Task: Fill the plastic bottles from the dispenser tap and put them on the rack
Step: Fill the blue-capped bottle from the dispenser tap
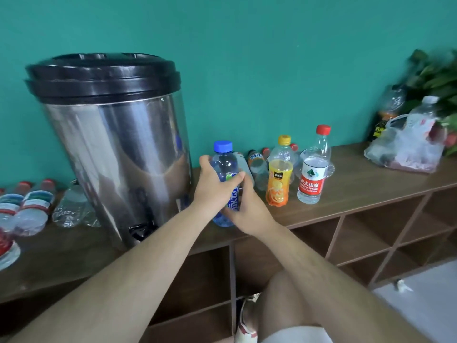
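on the top board of a wooden rack [371,179], against a teal wall [247,58]: one steel dispenser [118,144], large, round, with a black lid [101,75] and a black tap [142,230] low on its front, above the board's front edge. just right of the dispenser, one blue-capped bottle [223,167], clear plastic with a blue label, roughly upright near the front edge; cannot tell whether its base rests on the board. left hand [214,186] grips the bottle's upper body, thumb on the near side and fingers curled behind. right hand [247,211] grips the lower body, fingers wrapped round the label. right of it, standing apart from the hands: one orange juice bottle [279,184] with a yellow cap, and beside that one red-capped water bottle [312,177] with a red and white label. behind these, several more bottles [257,164] lying near the wall, partly hidden. left of the dispenser: one clear crumpled bottle [71,206] lying on its side, then a cluster of labelled bottles [27,201] lying at the far left, blurred. far right end: one plastic bag [405,147] with contents unclear, a dark bottle [388,107] behind it, and green leaves [437,75]. below the top board: open square compartments [358,241]. foreground: a bare knee [284,300] and a shoe [247,320]; pale floor [425,305] at lower right.
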The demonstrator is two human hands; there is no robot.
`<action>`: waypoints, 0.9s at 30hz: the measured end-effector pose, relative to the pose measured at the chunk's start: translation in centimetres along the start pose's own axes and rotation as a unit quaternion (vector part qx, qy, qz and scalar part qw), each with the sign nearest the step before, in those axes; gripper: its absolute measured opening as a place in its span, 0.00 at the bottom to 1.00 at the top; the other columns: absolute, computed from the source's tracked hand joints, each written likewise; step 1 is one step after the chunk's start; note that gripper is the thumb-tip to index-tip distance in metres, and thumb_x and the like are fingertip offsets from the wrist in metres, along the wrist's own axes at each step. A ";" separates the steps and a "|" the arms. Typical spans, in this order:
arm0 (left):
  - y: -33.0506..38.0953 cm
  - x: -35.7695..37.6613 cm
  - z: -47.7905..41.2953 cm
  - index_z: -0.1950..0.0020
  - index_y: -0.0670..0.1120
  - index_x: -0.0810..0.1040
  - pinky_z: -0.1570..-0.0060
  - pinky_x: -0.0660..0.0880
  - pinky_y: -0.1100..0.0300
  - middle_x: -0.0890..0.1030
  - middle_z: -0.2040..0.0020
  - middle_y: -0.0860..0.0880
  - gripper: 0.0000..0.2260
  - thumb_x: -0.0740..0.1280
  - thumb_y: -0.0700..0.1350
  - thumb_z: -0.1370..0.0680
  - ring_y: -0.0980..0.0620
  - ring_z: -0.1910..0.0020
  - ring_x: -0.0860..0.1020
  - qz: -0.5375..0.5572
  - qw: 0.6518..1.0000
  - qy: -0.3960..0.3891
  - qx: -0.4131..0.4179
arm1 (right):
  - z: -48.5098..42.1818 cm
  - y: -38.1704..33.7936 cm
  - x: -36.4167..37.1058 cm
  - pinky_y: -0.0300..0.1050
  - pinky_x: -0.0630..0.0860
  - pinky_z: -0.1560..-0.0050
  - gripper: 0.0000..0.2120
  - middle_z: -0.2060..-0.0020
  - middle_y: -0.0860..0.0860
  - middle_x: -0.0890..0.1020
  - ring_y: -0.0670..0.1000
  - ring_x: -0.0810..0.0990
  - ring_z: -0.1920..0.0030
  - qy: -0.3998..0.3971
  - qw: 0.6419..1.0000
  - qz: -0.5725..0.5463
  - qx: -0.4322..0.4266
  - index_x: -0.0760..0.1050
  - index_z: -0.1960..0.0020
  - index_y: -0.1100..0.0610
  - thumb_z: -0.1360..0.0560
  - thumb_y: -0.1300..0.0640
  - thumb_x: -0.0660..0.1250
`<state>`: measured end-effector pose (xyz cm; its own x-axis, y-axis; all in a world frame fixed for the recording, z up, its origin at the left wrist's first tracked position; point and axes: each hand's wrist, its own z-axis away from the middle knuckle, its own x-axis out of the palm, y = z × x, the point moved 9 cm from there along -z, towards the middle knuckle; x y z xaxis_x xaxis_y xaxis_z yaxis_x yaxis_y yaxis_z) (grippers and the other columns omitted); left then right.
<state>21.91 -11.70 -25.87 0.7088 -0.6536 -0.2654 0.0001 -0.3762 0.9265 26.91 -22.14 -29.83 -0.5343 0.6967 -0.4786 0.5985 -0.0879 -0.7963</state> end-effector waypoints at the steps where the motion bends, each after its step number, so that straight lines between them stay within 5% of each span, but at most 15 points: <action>1: -0.1 0.1 -0.4 0.36 0.49 0.62 0.38 0.78 0.46 0.81 0.43 0.49 0.29 0.79 0.50 0.25 0.50 0.45 0.83 -0.018 1.000 0.001 0.000 | -0.9 0.3 0.2 0.49 0.79 0.36 0.42 0.32 0.48 0.78 0.48 0.80 0.35 0.002 1.000 0.014 -0.002 0.54 0.21 0.54 0.25 0.59 0.76; 5: -1.0 0.0 -1.8 0.21 0.43 0.59 0.28 0.69 0.50 0.72 0.28 0.43 0.35 0.73 0.49 0.21 0.45 0.28 0.72 -0.103 0.994 0.021 -0.004 | -4.5 1.6 1.3 0.54 0.76 0.37 0.43 0.30 0.56 0.77 0.58 0.78 0.33 0.027 0.996 0.082 0.009 0.53 0.19 0.59 0.24 0.60 0.75; 9: -1.9 0.2 -2.7 0.16 0.40 0.50 0.22 0.58 0.53 0.61 0.21 0.40 0.33 0.63 0.47 0.15 0.43 0.20 0.59 -0.173 0.984 0.035 -0.006 | -8.5 3.5 3.3 0.52 0.60 0.26 0.41 0.20 0.57 0.63 0.62 0.66 0.24 0.030 0.977 0.208 0.042 0.45 0.15 0.59 0.18 0.53 0.66; 13: -3.6 0.2 -5.1 0.17 0.44 0.59 0.23 0.61 0.53 0.67 0.21 0.44 0.24 0.58 0.43 0.14 0.45 0.22 0.66 -0.103 0.991 0.059 -0.056 | -11.8 3.9 3.3 0.53 0.72 0.42 0.39 0.28 0.61 0.72 0.63 0.76 0.34 0.079 0.988 0.125 0.050 0.44 0.15 0.55 0.17 0.56 0.65; 15: -4.1 0.2 -6.9 0.21 0.46 0.66 0.26 0.66 0.51 0.72 0.24 0.45 0.21 0.56 0.42 0.14 0.44 0.26 0.71 -0.071 0.990 0.092 -0.085 | -13.8 4.3 3.3 0.50 0.70 0.56 0.39 0.34 0.58 0.74 0.63 0.80 0.45 0.095 0.984 0.142 0.049 0.43 0.14 0.50 0.16 0.55 0.64; 18: -4.5 0.9 -9.4 0.20 0.45 0.66 0.27 0.64 0.59 0.71 0.23 0.45 0.21 0.54 0.40 0.14 0.44 0.25 0.71 -0.025 0.985 0.129 -0.113 | -16.4 4.9 3.4 0.50 0.68 0.61 0.39 0.40 0.58 0.75 0.63 0.81 0.51 0.090 0.977 0.185 0.054 0.43 0.15 0.47 0.16 0.53 0.64; 21: -4.9 1.5 -11.1 0.20 0.44 0.66 0.44 0.62 0.74 0.71 0.22 0.48 0.21 0.54 0.39 0.14 0.48 0.29 0.73 0.009 0.982 0.150 -0.115 | -18.2 5.1 3.3 0.52 0.70 0.52 0.40 0.36 0.58 0.76 0.62 0.80 0.41 0.037 0.961 0.271 0.046 0.38 0.15 0.50 0.16 0.51 0.62; 25: -5.3 1.6 -12.4 0.22 0.48 0.69 0.28 0.68 0.51 0.74 0.26 0.46 0.20 0.56 0.45 0.14 0.43 0.28 0.73 -0.012 0.982 0.145 -0.124 | -18.9 5.0 2.8 0.53 0.69 0.33 0.41 0.30 0.57 0.75 0.60 0.75 0.32 -0.032 0.936 0.349 0.019 0.36 0.15 0.51 0.16 0.52 0.61; 27: -5.1 1.5 -12.7 0.23 0.46 0.70 0.28 0.68 0.48 0.74 0.27 0.45 0.19 0.57 0.47 0.14 0.42 0.28 0.73 -0.034 0.982 0.140 -0.118 | -18.4 5.0 2.6 0.54 0.64 0.26 0.41 0.26 0.55 0.70 0.61 0.70 0.27 -0.042 0.925 0.378 0.011 0.41 0.15 0.50 0.18 0.48 0.63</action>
<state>31.93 -2.36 -27.62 0.8678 -0.4136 -0.2756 0.1944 -0.2279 0.9541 39.48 -7.65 -28.31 -0.0121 0.3724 -0.9280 0.8082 -0.5429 -0.2284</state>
